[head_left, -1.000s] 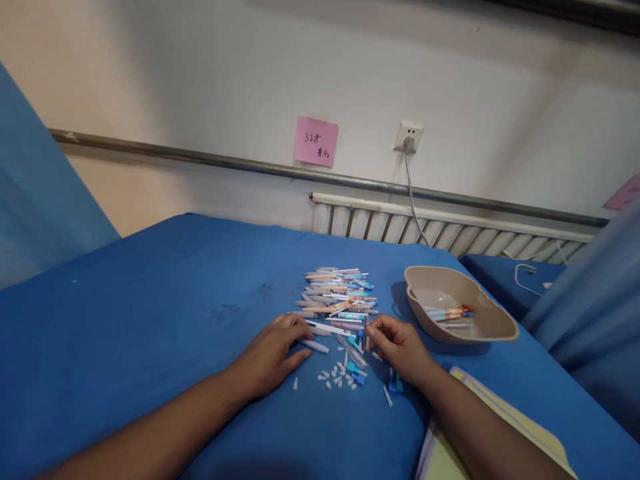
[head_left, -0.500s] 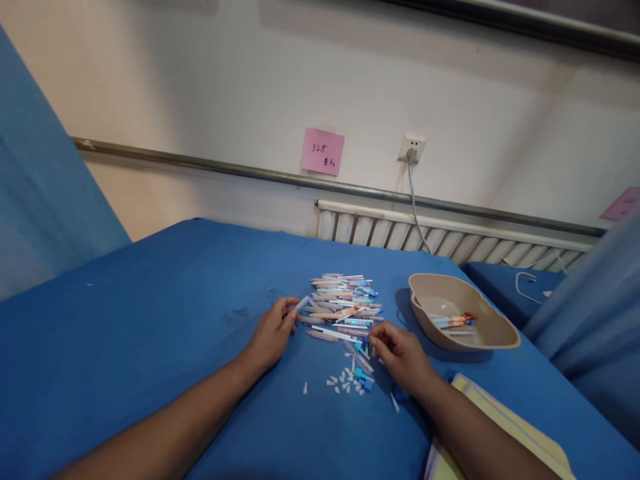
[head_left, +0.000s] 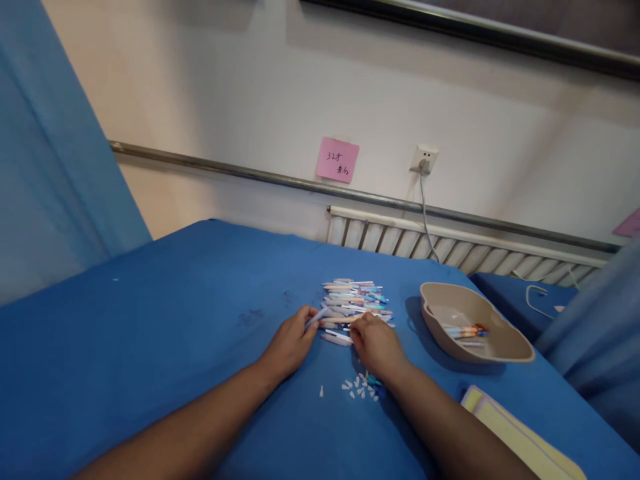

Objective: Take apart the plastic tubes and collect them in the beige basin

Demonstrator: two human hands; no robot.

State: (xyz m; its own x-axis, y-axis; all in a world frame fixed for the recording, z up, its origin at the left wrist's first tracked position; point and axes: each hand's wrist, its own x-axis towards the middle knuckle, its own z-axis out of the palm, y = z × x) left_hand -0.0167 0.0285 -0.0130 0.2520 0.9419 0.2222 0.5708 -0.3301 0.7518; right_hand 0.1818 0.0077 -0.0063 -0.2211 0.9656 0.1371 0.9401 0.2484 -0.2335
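Observation:
In the head view, my left hand (head_left: 287, 343) pinches a pale, translucent pen barrel (head_left: 316, 317), held slanting at the left edge of a pile of pens. The pens (head_left: 350, 293) and pen parts lie in a loose stack, mostly sideways, in white, grey, peach and blue. My right hand (head_left: 383, 347) reaches over the near part of the pile with its fingers pressed together. Whatever is between those fingertips is hidden. Closer to me lie several small white cone-shaped tips (head_left: 361, 387), with one single tip (head_left: 321, 391) to their left. Blue pieces beside them are partly covered by my right hand.
A beige basin (head_left: 507, 327) with several pens (head_left: 465, 331) in it stands to the right. A folded yellow cloth (head_left: 515, 427) lies near my right forearm. The blue-covered table (head_left: 200, 300) meets a wall with a radiator (head_left: 395, 233) and a plugged-in cable (head_left: 426, 213).
My right hand has moved left and inward, over the near pens, covering some blue pieces. My left hand keeps the barrel at the pile's left edge. The view has shifted slightly.

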